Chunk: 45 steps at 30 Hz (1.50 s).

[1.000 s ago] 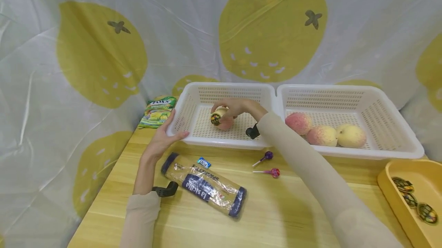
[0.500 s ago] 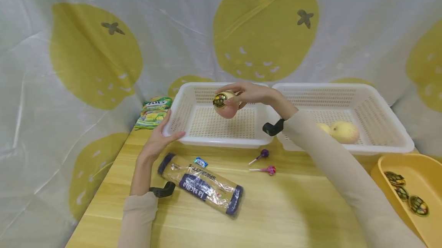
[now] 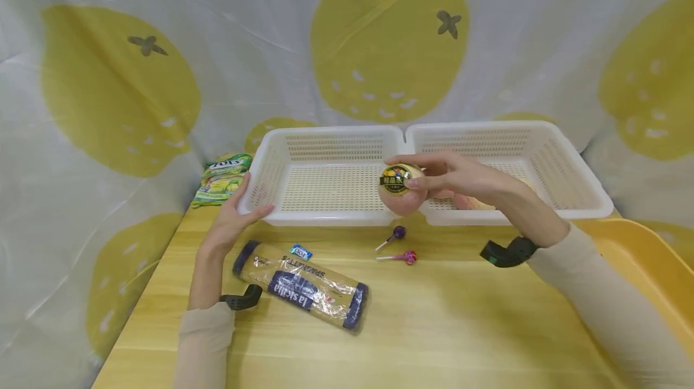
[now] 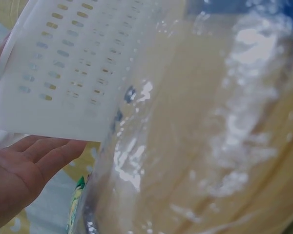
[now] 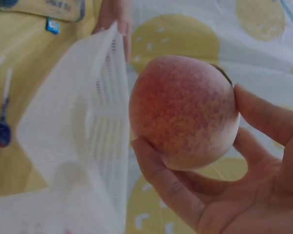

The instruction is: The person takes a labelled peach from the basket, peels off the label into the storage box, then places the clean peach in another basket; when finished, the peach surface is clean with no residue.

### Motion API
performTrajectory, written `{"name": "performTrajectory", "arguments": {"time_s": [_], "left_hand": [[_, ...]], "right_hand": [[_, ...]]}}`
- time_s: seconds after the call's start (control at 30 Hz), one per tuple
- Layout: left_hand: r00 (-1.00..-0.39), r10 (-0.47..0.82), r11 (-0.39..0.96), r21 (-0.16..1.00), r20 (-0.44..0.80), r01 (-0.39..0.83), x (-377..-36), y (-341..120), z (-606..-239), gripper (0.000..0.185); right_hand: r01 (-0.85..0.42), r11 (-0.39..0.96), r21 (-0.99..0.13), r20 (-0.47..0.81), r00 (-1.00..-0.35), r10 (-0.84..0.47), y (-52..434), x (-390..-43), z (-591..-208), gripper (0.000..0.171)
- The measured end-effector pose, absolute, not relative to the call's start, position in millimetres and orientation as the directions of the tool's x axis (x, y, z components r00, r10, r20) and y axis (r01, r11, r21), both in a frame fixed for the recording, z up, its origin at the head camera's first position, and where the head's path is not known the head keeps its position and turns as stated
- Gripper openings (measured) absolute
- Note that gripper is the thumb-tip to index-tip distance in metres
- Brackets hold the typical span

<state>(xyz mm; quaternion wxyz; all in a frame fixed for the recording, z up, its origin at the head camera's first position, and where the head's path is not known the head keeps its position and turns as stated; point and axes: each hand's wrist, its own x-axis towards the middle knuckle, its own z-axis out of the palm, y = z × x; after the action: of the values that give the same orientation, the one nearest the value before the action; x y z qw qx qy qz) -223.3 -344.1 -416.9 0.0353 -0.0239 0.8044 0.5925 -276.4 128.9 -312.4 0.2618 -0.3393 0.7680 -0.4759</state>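
My right hand pinches a peach between thumb and fingers, held above the front of the gap between two baskets. A round black-and-gold sticker on the peach faces the head camera; in the right wrist view its pink, speckled side shows. My left hand rests on the front left corner of the left white basket, thumb extended along the front rim and straight fingers against the outer side. Peaches in the right white basket are partly hidden behind my right hand and forearm.
A spaghetti pack, a small blue-wrapped candy, a purple lollipop and a red lollipop lie before the baskets. A green candy bag is at the left; a yellow tray sits at the right edge.
My right hand has lifted the peach out of the left basket and carried it right, toward the right basket. The left hand stays on the basket corner. The head view has turned slightly right.
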Motion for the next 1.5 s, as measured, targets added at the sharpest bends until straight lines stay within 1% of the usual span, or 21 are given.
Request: {"name": "performTrajectory", "arguments": {"time_s": [0.07, 0.13, 0.27, 0.37, 0.47, 0.63, 0.77, 0.87, 0.97, 1.03, 1.1, 1.17, 1.23, 1.3, 1.33, 1.4, 1.43, 1.5], "left_hand": [[-0.996, 0.002, 0.304, 0.949, -0.085, -0.08, -221.7, -344.8, -414.5, 0.1], [-0.996, 0.002, 0.32, 0.944, -0.09, -0.084, -219.4, -345.5, -412.9, 0.099], [-0.995, -0.001, 0.336, 0.937, -0.104, -0.098, -215.5, -347.3, -412.1, 0.098], [-0.995, 0.005, 0.334, 0.938, -0.103, -0.096, -215.4, -347.6, -412.5, 0.098], [-0.996, 0.018, 0.331, 0.94, -0.089, -0.078, -217.8, -345.9, -412.1, 0.098], [-0.996, 0.02, 0.326, 0.943, -0.085, -0.073, -220.4, -345.1, -411.2, 0.098], [-0.996, 0.023, 0.33, 0.941, -0.083, -0.07, -221.1, -344.2, -410.4, 0.098], [-0.996, 0.019, 0.328, 0.941, -0.089, -0.078, -220.9, -343.2, -410.2, 0.099], [-0.996, -0.004, 0.328, 0.94, -0.094, -0.09, -220.0, -342.2, -410.0, 0.104], [-0.997, -0.034, 0.357, 0.931, -0.069, -0.076, -217.6, -340.0, -408.0, 0.111], [-0.997, -0.074, 0.417, 0.908, 0.009, -0.022, -213.2, -334.3, -402.5, 0.119], [-0.985, -0.118, 0.503, 0.863, 0.124, 0.048, -206.3, -322.5, -392.5, 0.125], [-0.95, -0.155, 0.565, 0.813, 0.271, 0.14, -197.1, -302.5, -378.1, 0.125], [-0.896, -0.151, 0.589, 0.766, 0.418, 0.258, -187.2, -273.1, -363.2, 0.121], [-0.868, -0.13, 0.583, 0.745, 0.48, 0.325, -181.3, -255.8, -357.0, 0.116], [-0.817, -0.037, 0.534, 0.702, 0.575, 0.471, -169.5, -216.7, -350.3, 0.106], [-0.801, 0.032, 0.495, 0.687, 0.598, 0.532, -163.9, -195.7, -350.3, 0.101], [-0.801, 0.186, 0.431, 0.685, 0.569, 0.587, -152.4, -155.0, -356.4, 0.096]], "right_hand": [[-0.251, 0.32, -0.914, -0.084, -0.652, -0.753, 144.9, -263.0, -319.5, 0.052], [-0.243, 0.312, -0.918, -0.082, -0.654, -0.752, 159.0, -251.9, -330.0, 0.051], [-0.192, 0.339, -0.921, -0.127, -0.675, -0.727, 182.4, -232.4, -355.4, 0.051], [-0.155, 0.345, -0.926, -0.149, -0.688, -0.71, 195.9, -219.3, -374.1, 0.051], [-0.132, 0.326, -0.936, -0.151, -0.685, -0.712, 203.2, -209.8, -391.0, 0.051], [-0.099, 0.348, -0.932, -0.194, -0.676, -0.711, 203.1, -206.4, -413.5, 0.053], [-0.097, 0.371, -0.923, -0.206, -0.692, -0.692, 201.6, -208.3, -427.0, 0.055], [-0.096, 0.365, -0.926, -0.196, -0.705, -0.682, 201.3, -209.0, -435.4, 0.055], [-0.086, 0.36, -0.929, -0.195, -0.713, -0.674, 201.7, -208.5, -440.1, 0.053], [-0.082, 0.371, -0.925, -0.202, -0.721, -0.663, 202.7, -208.1, -440.5, 0.053], [-0.095, 0.39, -0.916, -0.201, -0.733, -0.65, 204.7, -208.1, -439.3, 0.053], [-0.111, 0.399, -0.91, -0.189, -0.746, -0.638, 207.3, -208.3, -437.4, 0.053], [-0.122, 0.391, -0.912, -0.171, -0.754, -0.634, 209.3, -208.6, -435.3, 0.053], [-0.127, 0.365, -0.922, -0.15, -0.754, -0.639, 210.8, -209.4, -434.1, 0.053], [-0.121, 0.355, -0.927, -0.148, -0.753, -0.641, 211.2, -209.6, -433.8, 0.053], [-0.1, 0.339, -0.935, -0.153, -0.75, -0.643, 211.3, -209.9, -433.9, 0.054], [-0.091, 0.333, -0.938, -0.156, -0.75, -0.643, 211.3, -210.0, -434.2, 0.054], [-0.082, 0.323, -0.943, -0.157, -0.745, -0.648, 211.8, -210.5, -435.6, 0.055]]}}
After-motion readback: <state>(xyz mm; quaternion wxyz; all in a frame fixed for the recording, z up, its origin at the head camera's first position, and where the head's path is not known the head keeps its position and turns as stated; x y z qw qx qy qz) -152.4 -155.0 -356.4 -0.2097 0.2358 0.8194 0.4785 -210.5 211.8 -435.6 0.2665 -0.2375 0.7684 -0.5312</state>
